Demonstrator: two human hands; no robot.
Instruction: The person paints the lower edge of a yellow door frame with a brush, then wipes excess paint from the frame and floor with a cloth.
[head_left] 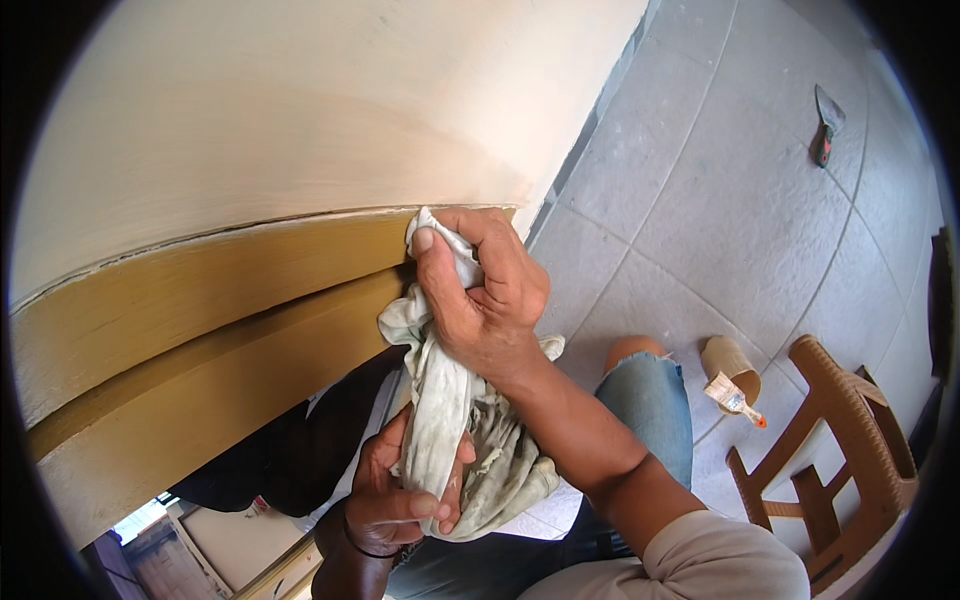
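Observation:
My right hand (pixel 492 290) pinches one end of a whitish, stained rag (pixel 435 400) between thumb and fingers. It holds the rag against the upper edge of a mustard-brown wooden trim (pixel 240 260), near the trim's right end where it meets the cream wall (pixel 330 100). Lower down, my left hand (pixel 410 485) is closed around the hanging part of the same rag. The rest of the cloth drapes in folds beside my right forearm. Part of the trim's end is hidden behind my right hand and the rag.
A paintbrush (pixel 732 396) lies across a tan cylindrical container (pixel 728 358) beside my knee. At the right stands a brown stool (pixel 850 430). Farther off, a scraper (pixel 827 125) with a red and dark handle rests on the grey tiled floor (pixel 720 210). A dark shape sits below the trim.

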